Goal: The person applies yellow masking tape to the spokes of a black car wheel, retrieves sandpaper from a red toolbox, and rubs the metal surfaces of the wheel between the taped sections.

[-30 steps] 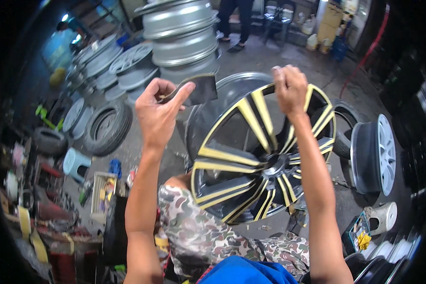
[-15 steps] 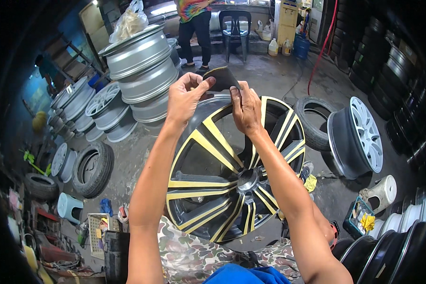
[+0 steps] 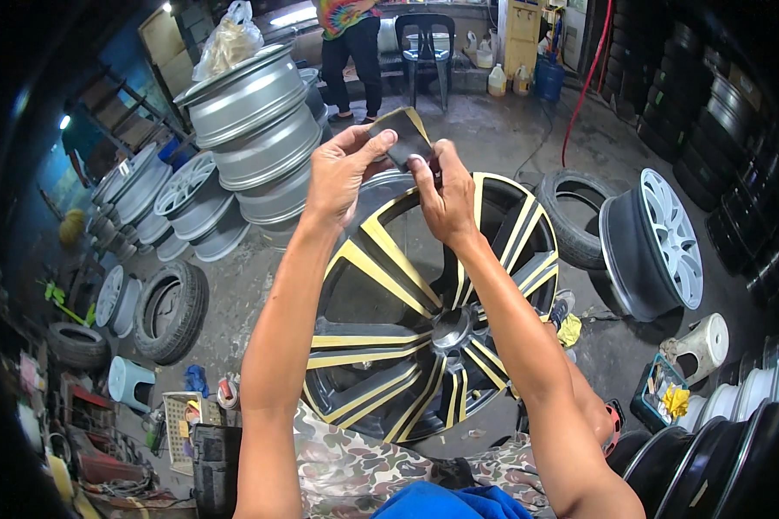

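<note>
A dark grey piece of sandpaper (image 3: 402,140) with a yellowish back appears folded, held up at chest height between both hands. My left hand (image 3: 341,171) pinches its left side, thumb on the dark face. The lower right corner is gripped by my right hand (image 3: 446,192), its thumb in front and fingers behind. Below the hands, a large black alloy wheel (image 3: 452,330) with yellow spoke faces and rim edge is tilted in front of my legs. Neither hand touches it. My forearms cover parts of its left and right sides.
Silver wheels (image 3: 255,117) stand stacked at the back left. A loose tire (image 3: 573,216) and a silver wheel (image 3: 653,246) are to the right, a white stool (image 3: 705,339) nearer. Another tire (image 3: 170,310) and a light-blue stool (image 3: 130,383) are left. A person (image 3: 351,60) stands at the back.
The sandpaper has turned so more of its dark face shows, and it has risen slightly. My right thumb has shifted a little left along its lower edge. The wheel stays put.
</note>
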The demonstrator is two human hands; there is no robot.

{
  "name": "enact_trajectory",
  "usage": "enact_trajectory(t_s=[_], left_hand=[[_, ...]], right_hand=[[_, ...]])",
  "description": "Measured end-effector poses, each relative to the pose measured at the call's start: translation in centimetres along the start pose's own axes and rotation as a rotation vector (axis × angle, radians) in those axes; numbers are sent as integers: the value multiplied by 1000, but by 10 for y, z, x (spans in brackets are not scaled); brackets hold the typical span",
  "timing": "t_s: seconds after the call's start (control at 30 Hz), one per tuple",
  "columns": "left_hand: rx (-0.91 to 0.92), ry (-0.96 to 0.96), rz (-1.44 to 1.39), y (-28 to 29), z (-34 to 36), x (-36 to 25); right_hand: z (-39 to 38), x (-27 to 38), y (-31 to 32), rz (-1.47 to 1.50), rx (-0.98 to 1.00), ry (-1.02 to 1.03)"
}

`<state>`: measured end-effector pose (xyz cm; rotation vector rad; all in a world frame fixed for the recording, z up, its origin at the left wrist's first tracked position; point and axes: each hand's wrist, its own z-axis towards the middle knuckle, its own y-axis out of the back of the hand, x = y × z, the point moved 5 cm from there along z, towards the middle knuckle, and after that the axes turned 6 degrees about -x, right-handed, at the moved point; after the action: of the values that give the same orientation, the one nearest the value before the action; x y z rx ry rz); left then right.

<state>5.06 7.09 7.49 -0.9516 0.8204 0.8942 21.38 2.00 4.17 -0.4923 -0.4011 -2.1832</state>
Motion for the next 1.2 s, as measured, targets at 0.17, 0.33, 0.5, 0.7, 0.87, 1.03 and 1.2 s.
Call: enact_trajectory(t_s=[0.17, 0.33, 0.5, 0.7, 0.87, 1.03, 1.2], left_hand=[[-68, -17, 79, 7, -6, -2], [291, -97, 843, -7, -26, 23], [399, -44, 1060, -6, -28, 25], [392, 33, 1165, -6, -23, 25], [385, 4, 1163, -9, -22, 24], [412, 64, 1097, -16, -23, 24], [392, -78, 1050, -4, -17, 32]], right_hand=[[6, -7, -6, 164, -25, -162], [8, -33, 24, 367, -153, -330], [-21, -81, 147, -7, -116, -244], [-72, -70, 156, -604, 392, 367], [-68, -83, 140, -672, 615, 392], [-72, -93, 136, -779, 509, 376], [-138, -61, 125, -670, 713, 302]])
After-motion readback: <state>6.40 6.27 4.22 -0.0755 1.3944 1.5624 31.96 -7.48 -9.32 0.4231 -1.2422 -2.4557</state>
